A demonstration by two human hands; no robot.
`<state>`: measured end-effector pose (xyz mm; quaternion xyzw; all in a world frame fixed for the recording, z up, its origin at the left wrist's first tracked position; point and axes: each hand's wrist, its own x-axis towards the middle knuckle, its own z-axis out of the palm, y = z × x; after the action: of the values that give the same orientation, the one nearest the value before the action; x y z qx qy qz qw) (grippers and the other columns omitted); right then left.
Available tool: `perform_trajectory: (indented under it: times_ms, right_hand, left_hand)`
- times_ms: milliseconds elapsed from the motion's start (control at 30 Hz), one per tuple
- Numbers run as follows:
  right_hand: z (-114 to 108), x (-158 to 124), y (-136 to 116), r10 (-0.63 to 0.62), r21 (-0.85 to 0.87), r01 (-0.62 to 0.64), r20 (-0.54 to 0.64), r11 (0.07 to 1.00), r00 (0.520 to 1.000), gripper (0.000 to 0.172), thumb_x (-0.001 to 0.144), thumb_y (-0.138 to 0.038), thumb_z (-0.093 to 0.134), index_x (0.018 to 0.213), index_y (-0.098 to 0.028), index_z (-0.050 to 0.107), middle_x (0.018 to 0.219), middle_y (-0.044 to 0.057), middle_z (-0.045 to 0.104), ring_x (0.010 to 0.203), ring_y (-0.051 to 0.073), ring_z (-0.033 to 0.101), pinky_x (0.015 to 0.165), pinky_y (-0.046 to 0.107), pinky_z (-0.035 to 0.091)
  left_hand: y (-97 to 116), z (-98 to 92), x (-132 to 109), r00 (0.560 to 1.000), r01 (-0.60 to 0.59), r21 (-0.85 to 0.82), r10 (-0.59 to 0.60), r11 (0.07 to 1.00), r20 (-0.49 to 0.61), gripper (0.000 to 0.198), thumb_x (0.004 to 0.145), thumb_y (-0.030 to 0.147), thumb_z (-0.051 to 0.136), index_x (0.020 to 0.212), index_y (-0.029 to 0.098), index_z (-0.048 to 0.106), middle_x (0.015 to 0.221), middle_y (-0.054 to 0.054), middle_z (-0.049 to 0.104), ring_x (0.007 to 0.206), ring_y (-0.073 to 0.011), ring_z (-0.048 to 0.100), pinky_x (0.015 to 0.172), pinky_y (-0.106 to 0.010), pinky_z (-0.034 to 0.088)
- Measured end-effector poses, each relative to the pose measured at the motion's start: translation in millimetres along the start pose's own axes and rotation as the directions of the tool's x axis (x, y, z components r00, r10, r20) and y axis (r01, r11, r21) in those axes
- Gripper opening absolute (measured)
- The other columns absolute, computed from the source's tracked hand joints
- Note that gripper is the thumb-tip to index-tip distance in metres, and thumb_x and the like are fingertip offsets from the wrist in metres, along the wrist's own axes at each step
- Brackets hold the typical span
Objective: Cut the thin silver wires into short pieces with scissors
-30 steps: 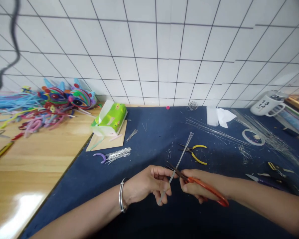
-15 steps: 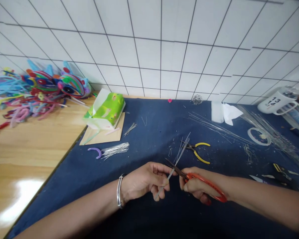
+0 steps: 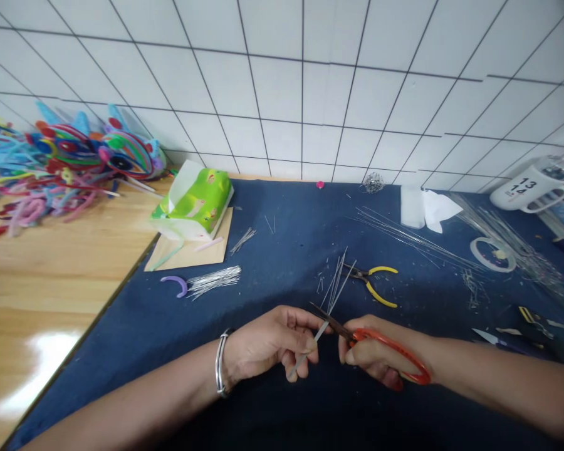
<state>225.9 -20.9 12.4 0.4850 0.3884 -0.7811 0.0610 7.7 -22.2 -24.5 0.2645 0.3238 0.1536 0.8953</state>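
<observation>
My left hand [image 3: 289, 341] pinches a small bundle of thin wires [image 3: 337, 285], whose far ends fan out up and away over the cloth. A flat grey strip lies along the near part of the bundle, between my thumb and fingers. In my right hand [image 3: 369, 354] is a pair of scissors [image 3: 390, 351] with red handles, my fingers wrapped round the grips. Its dark blades cross the bundle just beyond my left fingertips; whether they cut into it I cannot tell. Behind the bundle lie pliers [image 3: 380, 287] with yellow handles, their jaws partly hidden.
Cut wires [image 3: 215, 282] lie in a pile beside a purple curved piece [image 3: 176, 285]. A green tissue pack [image 3: 195, 200] sits at left. Colourful pipe-cleaner figures [image 3: 126, 153] stand behind. Long wires [image 3: 413, 238], a tape-like ring [image 3: 492, 255], a knife [image 3: 486, 337] and a mug [image 3: 526, 188] are at right.
The far wire ends have spread wider apart above the scissor blades. Both hands keep nearly the same place and grip. The view has shifted slightly.
</observation>
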Motion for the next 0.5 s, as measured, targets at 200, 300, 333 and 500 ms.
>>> perform_trajectory:
  times_ms: [200,300,333,500]
  right_hand:
    - [-0.9,1.7,15.8,-0.009,-0.014,0.009,0.019,1.0,1.0,0.015,0.071,-0.029,0.053,0.084,-0.02,0.049,0.052,-0.008,0.033,0.037,0.003,0.029,0.034,0.013,0.026]
    - [-1.7,-4.0,12.2,-0.03,-0.07,0.033,0.032,0.997,0.999,0.016,0.075,-0.033,0.049,0.084,-0.02,0.048,0.052,-0.007,0.038,0.036,0.005,0.034,0.034,0.015,0.03]
    - [-2.3,-7.5,10.0,-0.046,-0.126,0.048,0.024,0.991,0.999,0.017,0.076,-0.035,0.047,0.084,-0.02,0.048,0.052,-0.007,0.039,0.036,0.005,0.035,0.034,0.016,0.031]
    - [-14.6,-29.0,14.5,-0.437,-0.611,0.251,-0.175,0.751,0.882,0.019,0.076,-0.038,0.053,0.082,-0.02,0.055,0.072,0.0,0.056,0.061,0.011,0.052,0.059,0.022,0.042]
  left_hand:
    - [-0.5,4.4,-0.2,1.0,0.008,0.089,-0.008,0.996,0.0,0.035,0.07,0.012,0.057,0.106,0.013,0.057,0.068,-0.003,0.062,0.049,-0.0097,0.06,0.041,-0.016,0.047]
    - [0.5,9.2,-1.3,0.999,-0.029,0.246,0.036,0.969,-0.023,0.036,0.071,0.013,0.055,0.107,0.016,0.056,0.07,-0.002,0.061,0.05,-0.0088,0.059,0.042,-0.015,0.045]
    - [2.1,10.8,-2.6,0.998,-0.041,0.327,0.052,0.944,-0.026,0.035,0.072,0.013,0.055,0.106,0.016,0.056,0.07,-0.002,0.061,0.051,-0.0086,0.059,0.043,-0.015,0.045]
    - [29.7,9.0,-28.7,0.967,-0.153,0.844,0.253,0.514,0.021,0.024,0.079,0.016,0.047,0.1,0.017,0.058,0.077,-0.003,0.062,0.063,-0.0111,0.06,0.058,-0.021,0.047]
